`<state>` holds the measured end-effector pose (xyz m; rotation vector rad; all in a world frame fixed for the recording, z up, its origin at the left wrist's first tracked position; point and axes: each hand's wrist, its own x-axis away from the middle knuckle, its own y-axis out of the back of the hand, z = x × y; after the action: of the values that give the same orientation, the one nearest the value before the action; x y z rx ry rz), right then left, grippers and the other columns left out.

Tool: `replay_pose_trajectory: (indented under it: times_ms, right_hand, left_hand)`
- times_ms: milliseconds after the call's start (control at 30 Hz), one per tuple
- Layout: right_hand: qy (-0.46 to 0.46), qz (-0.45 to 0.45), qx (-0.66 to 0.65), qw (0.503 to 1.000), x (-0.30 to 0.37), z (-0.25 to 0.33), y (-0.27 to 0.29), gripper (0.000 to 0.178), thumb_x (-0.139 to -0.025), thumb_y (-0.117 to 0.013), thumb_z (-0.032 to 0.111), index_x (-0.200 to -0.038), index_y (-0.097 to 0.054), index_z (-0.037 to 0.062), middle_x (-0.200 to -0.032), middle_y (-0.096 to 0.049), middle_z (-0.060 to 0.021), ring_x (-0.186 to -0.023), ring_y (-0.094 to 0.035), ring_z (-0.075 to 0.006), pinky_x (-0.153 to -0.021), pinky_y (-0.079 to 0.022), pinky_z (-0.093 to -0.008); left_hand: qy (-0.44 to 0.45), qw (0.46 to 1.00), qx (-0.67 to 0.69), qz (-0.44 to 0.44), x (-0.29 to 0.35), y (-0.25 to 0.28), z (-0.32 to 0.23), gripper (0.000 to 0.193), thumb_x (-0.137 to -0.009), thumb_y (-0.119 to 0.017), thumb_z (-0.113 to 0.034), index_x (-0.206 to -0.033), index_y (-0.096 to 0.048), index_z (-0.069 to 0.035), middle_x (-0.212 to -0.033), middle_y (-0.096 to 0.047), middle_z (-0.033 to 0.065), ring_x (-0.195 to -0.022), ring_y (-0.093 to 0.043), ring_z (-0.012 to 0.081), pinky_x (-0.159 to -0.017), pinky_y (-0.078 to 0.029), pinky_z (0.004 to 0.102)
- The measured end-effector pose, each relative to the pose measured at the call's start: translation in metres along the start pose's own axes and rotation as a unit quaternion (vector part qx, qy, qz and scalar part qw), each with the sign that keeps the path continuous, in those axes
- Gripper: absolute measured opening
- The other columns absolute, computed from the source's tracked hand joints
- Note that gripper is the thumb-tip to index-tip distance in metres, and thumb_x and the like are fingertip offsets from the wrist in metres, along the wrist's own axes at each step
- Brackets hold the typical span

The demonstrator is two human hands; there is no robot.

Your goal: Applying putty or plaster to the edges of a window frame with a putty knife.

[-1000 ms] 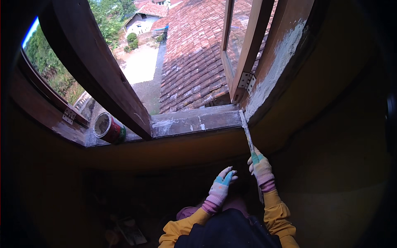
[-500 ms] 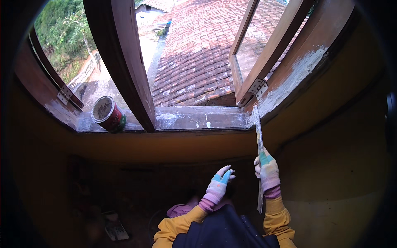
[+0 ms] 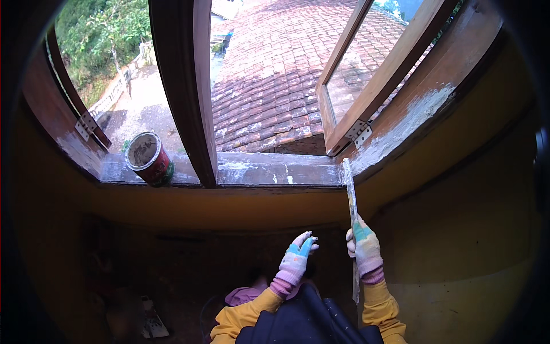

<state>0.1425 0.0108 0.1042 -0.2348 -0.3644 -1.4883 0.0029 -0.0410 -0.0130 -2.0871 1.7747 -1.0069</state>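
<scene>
My right hand (image 3: 365, 243), in a pale knit glove with a turquoise patch, is closed round a long, narrow stick (image 3: 351, 198) smeared with white filler. The stick's upper tip touches the right corner of the window sill (image 3: 309, 169), and its lower end hangs below my fist. White filler (image 3: 415, 123) coats the right window jamb above that corner. My left hand (image 3: 295, 261), gloved alike, hovers in front of my body, fingers loosely bent and a little apart, with nothing visible in them. Its fingertips look dark.
A red and green can (image 3: 150, 160) stands at the sill's left end, near a dark upright post (image 3: 186, 86). The right glazed sash (image 3: 378, 80) hangs outward on a metal hinge (image 3: 359, 133). Outside lies a tiled roof (image 3: 275, 74). A pale flat object (image 3: 153, 321) lies low at left.
The view has shifted slightly. The stick's tip has come down a little, off the jamb's foot toward the sill corner, with my right hand lower. The left hand keeps its pose.
</scene>
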Motion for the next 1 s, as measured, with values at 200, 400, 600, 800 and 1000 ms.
replay_pose_trajectory:
  times_ms: [200,400,600,800,1000]
  right_hand:
    - [-0.033,-0.03,0.002,0.999,-0.019,-0.013,0.006,0.04,-0.094,-0.043,0.033,-0.13,-0.042,0.0149,-0.064,-0.047,0.0014,-0.042,-0.036,-0.0055,-0.036,-0.029,-0.0202]
    - [0.008,-0.001,-0.077,0.997,0.0,0.022,0.009,0.039,-0.094,-0.042,0.034,-0.127,-0.043,0.0145,-0.067,-0.046,-0.0004,-0.04,-0.034,-0.0057,-0.035,-0.027,-0.0198]
    - [0.12,-0.035,-0.11,0.986,0.029,0.067,0.01,0.034,-0.094,-0.044,0.03,-0.122,-0.045,0.0099,-0.069,-0.048,-0.0002,-0.039,-0.034,-0.0048,-0.032,-0.026,-0.0195]
    - [0.123,-0.027,-0.042,0.991,0.047,0.075,0.005,0.033,-0.093,-0.043,0.038,-0.111,-0.047,0.0099,-0.07,-0.047,-0.0003,-0.037,-0.033,-0.0051,-0.031,-0.025,-0.0197]
    - [0.002,0.024,-0.071,0.997,0.012,0.037,0.019,0.029,-0.094,-0.042,0.036,-0.112,-0.048,0.0146,-0.067,-0.048,0.0004,-0.042,-0.035,-0.0062,-0.036,-0.029,-0.0206]
  left_hand:
    - [-0.001,1.0,-0.012,0.01,-0.002,0.0,-0.001,0.036,-0.091,-0.051,-0.021,-0.122,-0.048,-0.004,-0.108,-0.06,0.0105,-0.089,-0.062,0.0166,-0.077,-0.048,0.026]
    - [-0.001,1.0,0.009,0.016,0.0,0.001,-0.001,0.036,-0.091,-0.051,-0.021,-0.122,-0.048,-0.004,-0.108,-0.06,0.0103,-0.089,-0.062,0.0169,-0.077,-0.048,0.0259]
    - [0.012,1.0,0.015,0.016,0.0,0.0,-0.005,0.035,-0.091,-0.051,-0.02,-0.122,-0.048,-0.004,-0.108,-0.059,0.0101,-0.089,-0.062,0.0176,-0.078,-0.048,0.0268]
    - [0.007,1.0,0.015,0.012,0.005,0.002,-0.01,0.035,-0.091,-0.05,-0.02,-0.122,-0.048,-0.004,-0.108,-0.059,0.0104,-0.09,-0.062,0.0187,-0.078,-0.048,0.0275]
    - [0.021,0.999,0.025,0.032,0.004,-0.005,-0.006,0.038,-0.089,-0.053,-0.021,-0.122,-0.048,-0.001,-0.108,-0.06,0.0111,-0.089,-0.062,0.017,-0.078,-0.048,0.0254]
